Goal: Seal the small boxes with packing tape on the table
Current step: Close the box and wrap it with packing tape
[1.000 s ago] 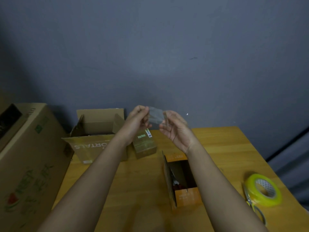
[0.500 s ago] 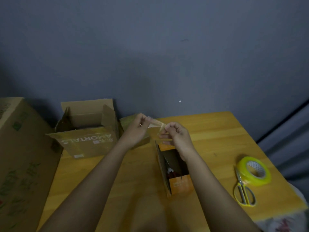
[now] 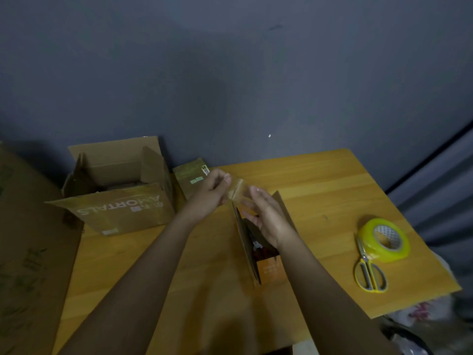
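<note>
A short strip of clear packing tape [image 3: 237,190] is stretched between my two hands. My left hand [image 3: 211,190] pinches its left end and my right hand [image 3: 265,216] pinches its right end. Both hands hover just above the far end of a small orange box [image 3: 267,269] that stands open on the wooden table [image 3: 320,190]. A small green box [image 3: 190,176] lies behind my left hand, near the wall. The yellow tape roll [image 3: 384,239] rests at the table's right side.
Yellow-handled scissors [image 3: 368,271] lie against the tape roll. An open brown carton [image 3: 120,201] stands at the back left. A large cardboard box [image 3: 28,252] fills the left edge. Plastic bags [image 3: 419,311] sit on the floor past the right table edge.
Both hands have come down with the tape strip from in front of the wall to just above the orange box. The view has tilted downward.
</note>
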`<state>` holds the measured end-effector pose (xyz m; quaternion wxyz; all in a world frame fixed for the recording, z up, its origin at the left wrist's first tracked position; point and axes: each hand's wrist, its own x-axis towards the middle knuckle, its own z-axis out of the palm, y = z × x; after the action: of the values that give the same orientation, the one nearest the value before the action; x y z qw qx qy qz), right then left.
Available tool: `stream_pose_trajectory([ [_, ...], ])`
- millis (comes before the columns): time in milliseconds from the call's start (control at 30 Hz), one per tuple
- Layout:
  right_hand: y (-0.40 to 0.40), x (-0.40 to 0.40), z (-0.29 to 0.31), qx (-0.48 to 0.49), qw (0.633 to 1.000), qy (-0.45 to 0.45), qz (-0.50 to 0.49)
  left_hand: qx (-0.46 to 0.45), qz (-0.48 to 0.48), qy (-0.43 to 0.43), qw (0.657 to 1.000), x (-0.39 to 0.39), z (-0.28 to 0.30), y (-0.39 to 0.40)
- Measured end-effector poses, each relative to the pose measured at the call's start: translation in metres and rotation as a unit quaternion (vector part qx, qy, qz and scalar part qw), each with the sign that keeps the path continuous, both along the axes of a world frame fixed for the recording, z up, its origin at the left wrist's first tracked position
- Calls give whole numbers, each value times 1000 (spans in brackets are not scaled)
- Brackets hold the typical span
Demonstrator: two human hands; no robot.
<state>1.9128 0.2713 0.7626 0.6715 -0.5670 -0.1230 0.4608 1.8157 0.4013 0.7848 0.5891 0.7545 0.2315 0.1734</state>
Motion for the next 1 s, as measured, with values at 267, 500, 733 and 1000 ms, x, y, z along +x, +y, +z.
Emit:
stream_pose_trajectory([
  [267, -13, 3, -9, 24, 993, 60, -99, -7, -15, 9, 1000, 12, -18, 2],
  [500, -30, 17, -13, 78, 977, 189, -57, -14, -36, 22, 999, 26, -25, -7],
  [733, -46, 25, -20, 70, 979, 188, -33, -3, -41, 50, 998, 34, -32, -5],
  [1000, -46, 22, -25, 34, 978, 204, -14, -1, -43, 46, 998, 36, -35, -6],
])
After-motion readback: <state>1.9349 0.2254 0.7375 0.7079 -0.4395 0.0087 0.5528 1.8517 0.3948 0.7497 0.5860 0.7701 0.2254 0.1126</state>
